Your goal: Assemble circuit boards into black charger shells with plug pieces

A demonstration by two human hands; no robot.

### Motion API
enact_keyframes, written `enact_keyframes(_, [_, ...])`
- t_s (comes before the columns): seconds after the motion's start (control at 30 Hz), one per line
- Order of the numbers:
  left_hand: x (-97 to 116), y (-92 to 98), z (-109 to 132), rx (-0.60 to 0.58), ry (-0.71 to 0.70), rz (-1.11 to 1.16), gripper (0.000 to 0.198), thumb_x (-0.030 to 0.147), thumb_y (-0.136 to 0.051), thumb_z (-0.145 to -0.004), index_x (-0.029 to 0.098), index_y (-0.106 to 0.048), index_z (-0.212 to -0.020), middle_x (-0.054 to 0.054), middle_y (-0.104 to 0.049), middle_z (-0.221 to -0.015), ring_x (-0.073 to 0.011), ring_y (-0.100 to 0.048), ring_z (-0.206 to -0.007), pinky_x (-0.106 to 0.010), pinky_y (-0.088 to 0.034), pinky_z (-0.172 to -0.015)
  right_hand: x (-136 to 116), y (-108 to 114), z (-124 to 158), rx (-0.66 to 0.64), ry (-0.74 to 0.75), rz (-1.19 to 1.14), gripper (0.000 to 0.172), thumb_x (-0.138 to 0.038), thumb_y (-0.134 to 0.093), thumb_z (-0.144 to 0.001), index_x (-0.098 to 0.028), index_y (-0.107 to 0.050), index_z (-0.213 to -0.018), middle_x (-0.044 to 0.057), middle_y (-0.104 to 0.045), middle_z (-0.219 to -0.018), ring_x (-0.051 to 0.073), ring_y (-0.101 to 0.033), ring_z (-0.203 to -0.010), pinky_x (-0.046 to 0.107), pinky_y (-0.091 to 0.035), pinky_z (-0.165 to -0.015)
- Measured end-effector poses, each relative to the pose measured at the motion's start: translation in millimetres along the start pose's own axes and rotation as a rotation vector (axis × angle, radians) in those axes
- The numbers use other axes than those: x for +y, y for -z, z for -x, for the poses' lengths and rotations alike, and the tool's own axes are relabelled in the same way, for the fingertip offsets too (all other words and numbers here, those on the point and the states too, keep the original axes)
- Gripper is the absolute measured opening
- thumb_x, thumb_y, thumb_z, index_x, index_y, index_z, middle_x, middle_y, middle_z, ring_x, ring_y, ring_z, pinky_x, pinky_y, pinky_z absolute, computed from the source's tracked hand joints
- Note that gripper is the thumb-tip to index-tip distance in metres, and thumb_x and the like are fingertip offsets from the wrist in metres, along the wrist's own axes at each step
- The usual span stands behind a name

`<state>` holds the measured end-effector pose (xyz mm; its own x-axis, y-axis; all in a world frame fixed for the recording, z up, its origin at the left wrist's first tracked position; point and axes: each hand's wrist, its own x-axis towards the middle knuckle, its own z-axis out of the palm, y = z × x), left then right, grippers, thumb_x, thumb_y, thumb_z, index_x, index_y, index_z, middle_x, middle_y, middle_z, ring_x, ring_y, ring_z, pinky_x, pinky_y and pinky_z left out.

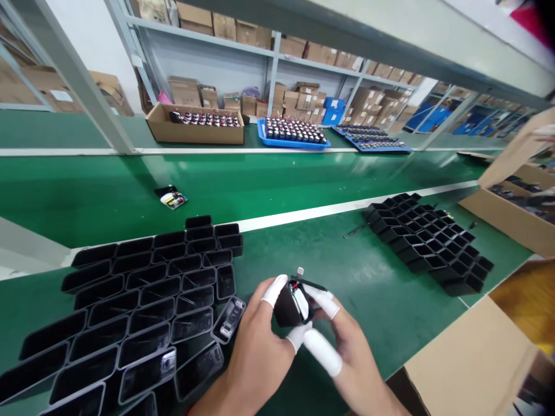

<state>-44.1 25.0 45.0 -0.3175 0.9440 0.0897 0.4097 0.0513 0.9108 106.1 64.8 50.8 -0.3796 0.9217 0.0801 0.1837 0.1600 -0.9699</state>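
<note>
My left hand point(264, 341) is closed round a small black plastic case point(287, 307), its thumb and fingers on the sides. Inside the case's open end, a white block and a bit of red and green wiring show. My right hand point(342, 341) grips the case's right side, fingers on a thin dark piece point(313, 283) at the opening, perhaps its lid. A small pale metal tab point(300, 271) sticks up there. White finger cots cover several fingertips of both hands. Left of my hands stand rows of empty-looking black cases point(150, 316).
More black cases point(427, 237) stand at the right, with a dark strip point(354, 231) beside them. Cardboard boxes point(503, 214) line the right edge. Across a green strip sit a carton of wired parts point(195, 134), a blue tray point(295, 144) and a small packet point(173, 199).
</note>
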Motion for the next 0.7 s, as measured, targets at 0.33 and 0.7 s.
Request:
enact_keyframes(0.33, [-2.8,-11.1,23.0,-0.071,-0.347,0.081,0.075,0.015,-0.06,-0.09,0.034,-0.024,-0.154,-0.009,-0.048,-0.152,-0.0236,-0.065,-0.121,-0.033,-0.062,-0.096,3.8,25.5,-20.2,0.273,-0.506,-0.936,0.034,-0.037,-0.092,-0.064,-0.014,-0.079,-0.084,0.007,-0.079,-0.081,0.016,-0.071,-0.061,0.021,-0.059,-0.05])
enact_keyframes(0.7, [-2.9,-10.6,24.9,-0.055,-0.235,0.231,0.037,0.03,-0.058,-0.097,0.033,-0.058,-0.133,-0.003,-0.075,-0.118,-0.0214,-0.074,-0.103,-0.032,-0.061,-0.095,16.6,40.0,-17.7,0.291,-0.443,-0.725,0.04,-0.055,-0.09,-0.06,-0.022,-0.079,-0.08,0.001,-0.077,-0.074,0.01,-0.068,-0.057,0.018,-0.06,-0.056])
